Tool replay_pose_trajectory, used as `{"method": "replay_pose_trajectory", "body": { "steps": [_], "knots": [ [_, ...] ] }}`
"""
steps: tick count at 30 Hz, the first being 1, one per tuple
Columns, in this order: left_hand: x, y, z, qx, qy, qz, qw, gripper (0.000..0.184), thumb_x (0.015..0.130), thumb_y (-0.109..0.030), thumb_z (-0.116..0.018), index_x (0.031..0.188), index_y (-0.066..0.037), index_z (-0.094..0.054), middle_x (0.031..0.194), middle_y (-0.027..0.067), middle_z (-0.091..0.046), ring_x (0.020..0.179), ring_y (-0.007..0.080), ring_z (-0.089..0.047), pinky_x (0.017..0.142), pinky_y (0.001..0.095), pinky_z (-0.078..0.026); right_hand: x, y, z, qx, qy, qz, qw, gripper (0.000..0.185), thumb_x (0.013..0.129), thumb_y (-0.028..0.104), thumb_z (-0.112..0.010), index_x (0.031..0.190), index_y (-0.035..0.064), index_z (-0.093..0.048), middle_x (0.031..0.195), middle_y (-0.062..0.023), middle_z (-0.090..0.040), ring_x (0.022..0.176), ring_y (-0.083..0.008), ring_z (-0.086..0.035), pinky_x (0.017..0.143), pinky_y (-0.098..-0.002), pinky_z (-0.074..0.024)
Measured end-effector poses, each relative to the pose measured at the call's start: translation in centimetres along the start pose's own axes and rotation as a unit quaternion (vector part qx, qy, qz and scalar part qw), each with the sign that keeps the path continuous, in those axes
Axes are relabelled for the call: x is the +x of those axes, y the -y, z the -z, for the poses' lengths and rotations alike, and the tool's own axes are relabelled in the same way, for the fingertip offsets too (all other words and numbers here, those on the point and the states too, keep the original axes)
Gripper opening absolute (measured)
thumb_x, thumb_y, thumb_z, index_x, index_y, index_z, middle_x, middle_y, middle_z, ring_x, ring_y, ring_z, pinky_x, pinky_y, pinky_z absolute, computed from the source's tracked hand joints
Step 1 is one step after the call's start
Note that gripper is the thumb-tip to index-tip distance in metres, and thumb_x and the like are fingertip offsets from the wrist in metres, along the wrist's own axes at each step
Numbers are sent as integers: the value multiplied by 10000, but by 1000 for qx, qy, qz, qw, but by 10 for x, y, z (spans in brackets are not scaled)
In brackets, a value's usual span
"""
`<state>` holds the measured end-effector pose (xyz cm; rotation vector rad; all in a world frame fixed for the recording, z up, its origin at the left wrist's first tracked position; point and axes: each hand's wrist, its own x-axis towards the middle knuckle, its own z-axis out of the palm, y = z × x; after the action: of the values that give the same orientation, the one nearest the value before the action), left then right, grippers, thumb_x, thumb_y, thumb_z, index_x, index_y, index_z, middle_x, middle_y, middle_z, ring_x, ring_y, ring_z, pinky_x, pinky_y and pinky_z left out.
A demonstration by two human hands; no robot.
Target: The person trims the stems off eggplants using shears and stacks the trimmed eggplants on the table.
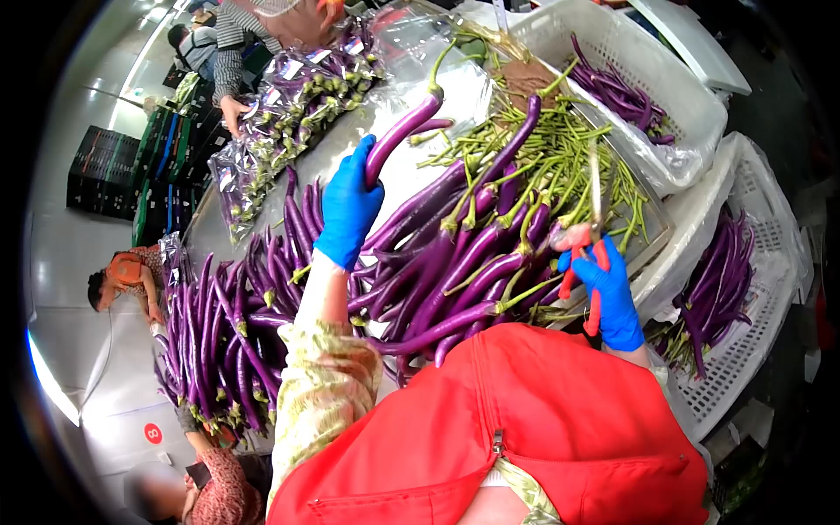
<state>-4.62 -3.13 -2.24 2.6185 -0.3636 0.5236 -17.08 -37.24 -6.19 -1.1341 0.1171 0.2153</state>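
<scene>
My left hand [350, 206], in a blue glove, is closed around the lower end of a long purple eggplant [402, 131]. Its green stem points up, away from me. In my right hand [612, 293], also gloved in blue, is a pair of scissors [598, 302] with red handles. Their metal blades point away from me over cut green stems [617, 188]. Between and beyond my hands lies a heap of eggplants [442, 289], many with stems toward the right. The right hand's fingers partly hide the handles.
Bagged eggplants [293, 105] lie at the table's far left, with another person's hand [234, 114] beside them. More loose eggplants [219, 337] fill the left. White crates [691, 131] holding eggplants stand on the right. Dark crates [105, 171] and other people are at far left.
</scene>
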Motion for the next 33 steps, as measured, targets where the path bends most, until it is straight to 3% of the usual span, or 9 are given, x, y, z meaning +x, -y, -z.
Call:
{"method": "replay_pose_trajectory", "body": {
  "steps": [1,4,13,21,28,29,31,32,33],
  "knots": [
    [-5,-1,8,-25,-15,-3,1000,593,709,5,-582,1281,-110,-475,933,148,-594,847,299,-607,758,357,-478,0,3,-6,5,26,-42,999,347,774,74,-629,1101,43,-519,945,-43,-569,662,-106,-528,603,-252,-447],
    [-23,-24,34,-274,54,156,947,512,754,40,-562,1253,-55,-491,871,10,-585,815,94,-549,723,230,-449,6,9,-25,-133,100,38,985,358,779,79,-624,1117,17,-522,914,9,-534,759,-62,-475,699,-213,-406],
    [-61,-49,69,-272,111,102,951,510,757,90,-560,1246,-47,-512,923,19,-612,875,91,-563,787,238,-455,38,37,-38,-218,192,55,955,379,793,159,-646,1126,22,-527,929,-15,-555,857,-95,-508,803,-251,-427],
    [-63,-70,83,-191,202,20,960,534,736,39,-594,1251,-83,-521,1054,131,-616,937,188,-615,822,283,-460,38,47,-42,-183,239,50,952,399,801,140,-627,1160,1,-523,972,-17,-580,890,-97,-529,821,-259,-438],
    [-65,-66,83,-302,205,96,926,511,743,75,-602,1234,-40,-524,1026,66,-621,930,134,-579,825,270,-464,36,41,-43,-172,147,45,973,261,791,123,-601,1023,20,-542,860,-9,-561,788,-69,-488,730,-233,-428],
    [-67,-64,84,-348,194,132,908,501,743,91,-606,1223,-29,-531,1016,56,-618,924,115,-567,821,265,-466,41,30,-46,-163,89,137,973,212,784,109,-597,973,39,-531,784,-4,-535,725,-59,-483,668,-221,-420],
    [-64,-63,92,-449,116,213,860,535,714,20,-635,1233,-16,-511,963,75,-622,887,135,-593,793,256,-480,41,31,-48,-32,60,95,993,212,781,103,-590,971,52,-511,740,-25,-526,576,-84,-507,524,-226,-427],
    [-59,-66,102,-475,76,204,852,525,720,9,-628,1230,-11,-508,969,80,-623,863,144,-596,777,264,-484,32,46,-58,-3,52,12,999,228,785,97,-575,990,61,-482,710,-58,-527,417,-138,-484,365,-258,-389],
    [-53,-68,110,-500,36,192,843,514,727,-3,-621,1228,-7,-505,975,86,-624,839,153,-599,760,271,-488,37,36,-64,42,59,29,997,225,791,93,-564,994,63,-471,712,-74,-534,388,-163,-475,334,-274,-388]
  ]
}}
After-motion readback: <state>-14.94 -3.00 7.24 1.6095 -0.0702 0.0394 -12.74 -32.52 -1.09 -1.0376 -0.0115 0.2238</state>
